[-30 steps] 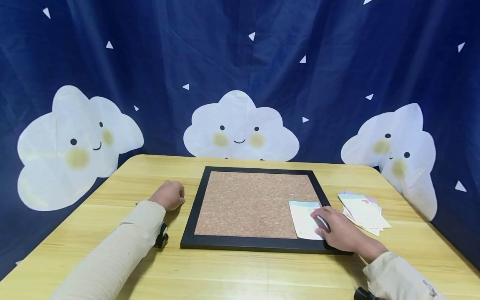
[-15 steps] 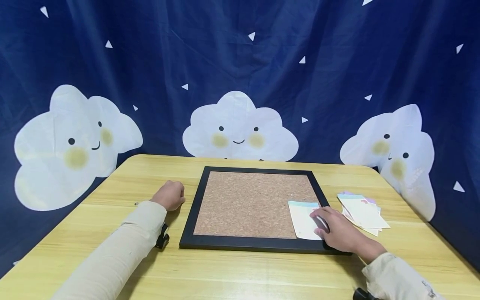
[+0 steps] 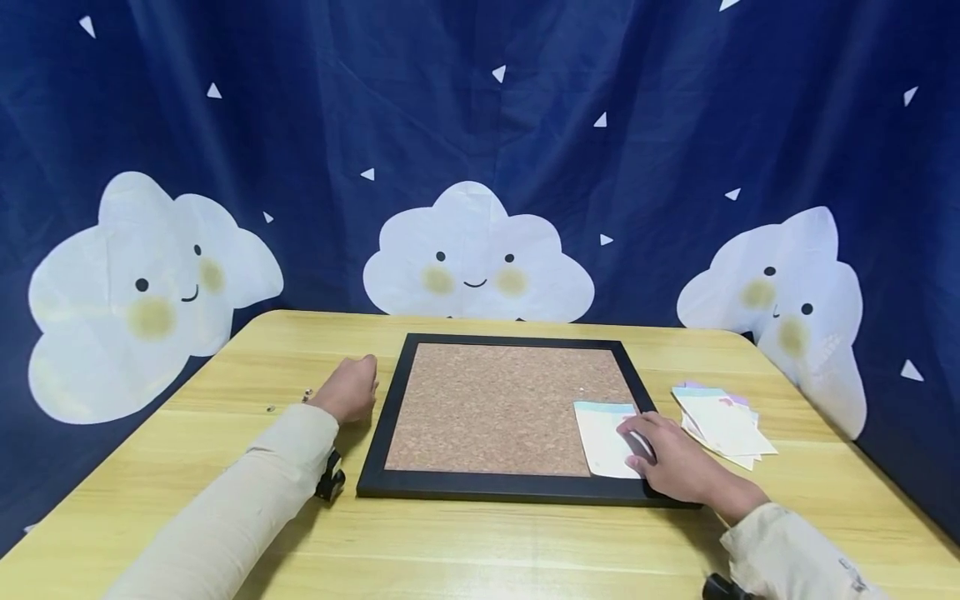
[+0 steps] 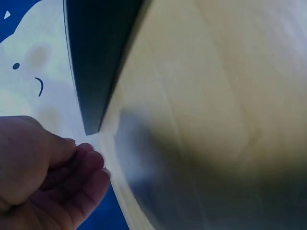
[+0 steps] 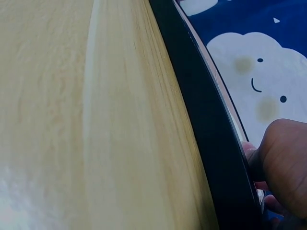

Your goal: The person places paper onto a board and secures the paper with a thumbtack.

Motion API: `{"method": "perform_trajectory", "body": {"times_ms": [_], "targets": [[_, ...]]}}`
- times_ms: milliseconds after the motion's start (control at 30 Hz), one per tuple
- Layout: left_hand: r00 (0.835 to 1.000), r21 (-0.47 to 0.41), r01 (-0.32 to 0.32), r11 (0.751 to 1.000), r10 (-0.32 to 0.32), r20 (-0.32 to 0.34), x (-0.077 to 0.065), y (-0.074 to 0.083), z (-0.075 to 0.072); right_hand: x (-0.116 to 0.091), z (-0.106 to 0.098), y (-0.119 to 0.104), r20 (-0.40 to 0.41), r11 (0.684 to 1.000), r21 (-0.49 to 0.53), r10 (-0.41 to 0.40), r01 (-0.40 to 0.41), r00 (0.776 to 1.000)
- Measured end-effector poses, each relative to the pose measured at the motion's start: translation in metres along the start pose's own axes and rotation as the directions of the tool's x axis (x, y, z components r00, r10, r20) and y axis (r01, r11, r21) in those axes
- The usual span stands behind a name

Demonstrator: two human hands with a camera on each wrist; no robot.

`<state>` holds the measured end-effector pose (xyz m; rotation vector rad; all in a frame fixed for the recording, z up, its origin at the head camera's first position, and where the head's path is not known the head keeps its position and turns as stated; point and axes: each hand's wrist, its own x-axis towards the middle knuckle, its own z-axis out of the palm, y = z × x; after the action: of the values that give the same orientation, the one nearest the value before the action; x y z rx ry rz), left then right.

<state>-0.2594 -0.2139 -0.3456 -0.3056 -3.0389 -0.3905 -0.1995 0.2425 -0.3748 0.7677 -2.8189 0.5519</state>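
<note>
Where the blue curtain (image 3: 420, 108) hangs behind everything, it carries white clouds (image 3: 472, 242) with smiling faces and scattered small triangles. Before it spreads the pale wood table (image 3: 450, 550), rounded at its far corners. Near the table's middle lies the board (image 3: 487, 417), a cork sheet in a black frame (image 3: 517, 486). Two cream sleeves (image 3: 225, 508) reach in from the near side, one on either side of the board.

The left hand (image 3: 350, 389) is just beside the board's left edge, its fingers curled in toward the thumb; I cannot tell whether anything small is caught between them, or whether the hand touches the table. The right hand (image 3: 678, 461) lies over the board's right edge, grasping nothing that shows, with thumb and fingertips resting apart on the note.

Right of the board, on the table, is a loose stack (image 3: 727, 423) of papers, fanned unevenly, a lilac one showing at the back. The note (image 3: 602, 442), white with a light blue top band, lies flat at the board's near right corner, partly covered by the right hand. Smallest are two shiny bits (image 3: 308, 395) near the left wrist and a white speck (image 3: 581, 389) on the cork above the note; all are too tiny to identify.
</note>
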Motion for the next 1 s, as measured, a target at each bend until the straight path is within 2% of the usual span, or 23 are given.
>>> {"method": "perform_trajectory", "body": {"times_ms": [133, 233, 433, 667, 1000], "targets": [[0.995, -0.066, -0.035, 0.997, 0.029, -0.097, 0.001, 0.004, -0.001, 0.0, 0.001, 0.0, 0.002, 1.0, 0.004, 0.006, -0.006, 1.0], [0.991, -0.098, -0.037, 0.994, 0.023, -0.134, 0.002, 0.011, 0.0, 0.0, 0.001, -0.001, 0.001, 1.0, 0.007, 0.016, -0.016, 1.0], [0.99, -0.126, -0.047, 0.991, 0.03, -0.135, 0.002, 0.023, 0.002, 0.0, 0.001, -0.002, 0.003, 1.0, 0.014, 0.019, -0.019, 1.0], [0.99, -0.144, -0.053, 0.988, 0.033, -0.14, 0.004, 0.033, -0.003, -0.001, 0.0, -0.002, -0.006, 1.0, 0.007, 0.014, -0.014, 1.0], [0.991, -0.185, -0.101, 0.978, 0.082, -0.106, 0.006, 0.056, -0.009, -0.001, -0.001, -0.003, -0.009, 1.0, 0.011, 0.009, -0.008, 1.0]]}}
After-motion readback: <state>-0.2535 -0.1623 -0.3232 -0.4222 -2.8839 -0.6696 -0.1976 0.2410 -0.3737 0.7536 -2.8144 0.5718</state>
